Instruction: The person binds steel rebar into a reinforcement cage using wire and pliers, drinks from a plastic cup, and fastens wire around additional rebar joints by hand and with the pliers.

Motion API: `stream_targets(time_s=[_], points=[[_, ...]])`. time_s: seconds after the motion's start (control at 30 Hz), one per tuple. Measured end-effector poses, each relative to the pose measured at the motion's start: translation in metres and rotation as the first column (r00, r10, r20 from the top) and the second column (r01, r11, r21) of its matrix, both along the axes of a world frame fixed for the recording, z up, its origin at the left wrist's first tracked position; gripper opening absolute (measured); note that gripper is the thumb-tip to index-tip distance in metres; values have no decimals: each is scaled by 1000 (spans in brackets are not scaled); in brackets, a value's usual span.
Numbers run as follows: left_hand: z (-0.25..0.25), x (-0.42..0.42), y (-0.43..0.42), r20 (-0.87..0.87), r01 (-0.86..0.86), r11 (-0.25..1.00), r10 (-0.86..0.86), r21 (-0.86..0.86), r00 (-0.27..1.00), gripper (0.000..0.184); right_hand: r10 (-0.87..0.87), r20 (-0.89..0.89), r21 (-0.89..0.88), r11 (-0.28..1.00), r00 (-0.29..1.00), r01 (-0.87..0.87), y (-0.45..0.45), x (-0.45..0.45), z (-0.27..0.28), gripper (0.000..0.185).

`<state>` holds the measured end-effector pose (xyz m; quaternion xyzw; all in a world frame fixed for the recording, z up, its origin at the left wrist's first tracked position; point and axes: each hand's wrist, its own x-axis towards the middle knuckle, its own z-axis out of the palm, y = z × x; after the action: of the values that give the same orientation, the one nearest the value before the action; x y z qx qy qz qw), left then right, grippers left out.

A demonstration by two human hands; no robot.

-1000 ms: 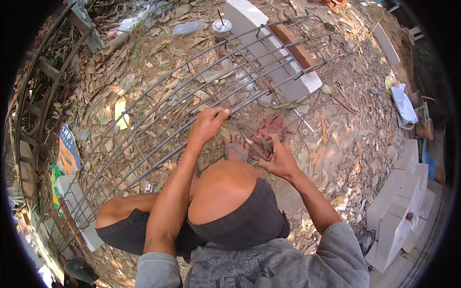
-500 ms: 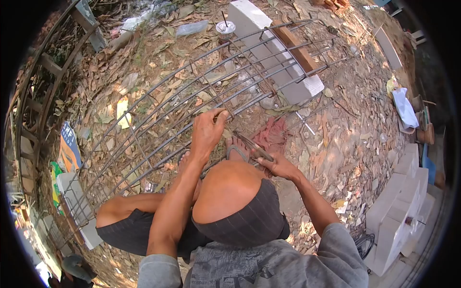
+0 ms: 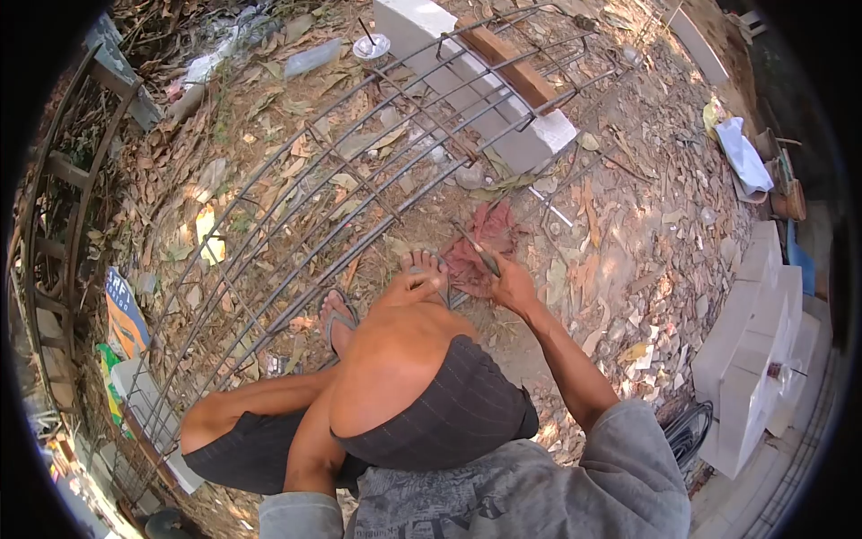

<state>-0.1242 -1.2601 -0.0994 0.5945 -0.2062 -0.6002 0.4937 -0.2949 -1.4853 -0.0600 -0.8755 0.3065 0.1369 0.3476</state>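
Observation:
My right hand [image 3: 514, 287] is closed around a pair of pliers [image 3: 486, 258], which point up and left over a crumpled red cloth [image 3: 492, 226] on the ground. My left hand [image 3: 409, 289] is just beyond my raised knee, above my sandalled foot. Its fingers are curled together, and anything they hold is hidden. Ahead and to the left lies a long cage of steel reinforcing bars [image 3: 346, 235], tied with crosswise stirrups. Neither hand touches the cage.
A pale block [image 3: 539, 144] and a wooden piece [image 3: 510, 67] support the cage's far end; another block [image 3: 148, 395] is under the near end. A plastic cup [image 3: 371, 46] stands beside it. Stacked blocks [image 3: 741, 359] and coiled cable [image 3: 690, 429] are right.
My left hand has left the cage bars and drawn back toward my knee. My right hand has lifted slightly with the pliers, over the red cloth. The view has shifted.

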Motion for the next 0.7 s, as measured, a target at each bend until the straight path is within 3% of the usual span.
stream_targets(time_s=[0.07,0.1,0.17,0.27,0.37,0.47,0.53,0.6,0.7], points=[[13,1,5,-72,-181,970,195,164,978,49,83,189,199,973,979,-121,-16,-19,-23,72],[21,3,7,-94,-261,933,292,249,952,47,189,60,151,969,980,-196,-19,-24,-24,72],[19,12,9,-67,-279,914,310,294,948,47,359,-211,87,933,909,-348,-20,-29,5,73],[14,18,12,-19,-332,894,353,301,935,46,377,-435,-53,896,818,-441,-28,-46,4,71],[18,16,9,-12,-369,873,393,318,919,46,350,15,-159,926,937,-344,-46,-86,-45,65],[6,18,9,-25,-336,881,365,333,931,46,-33,139,59,998,990,25,-42,-60,-74,60],[-1,16,13,-24,-330,892,354,310,935,48,-213,-53,244,945,976,220,-33,-19,-56,61],[3,6,12,-14,-349,901,365,257,931,50,-385,-160,431,801,909,416,-7,19,-53,60],[5,6,13,-29,-278,927,295,250,955,52,-667,-214,700,406,714,588,20,52,-69,50]])
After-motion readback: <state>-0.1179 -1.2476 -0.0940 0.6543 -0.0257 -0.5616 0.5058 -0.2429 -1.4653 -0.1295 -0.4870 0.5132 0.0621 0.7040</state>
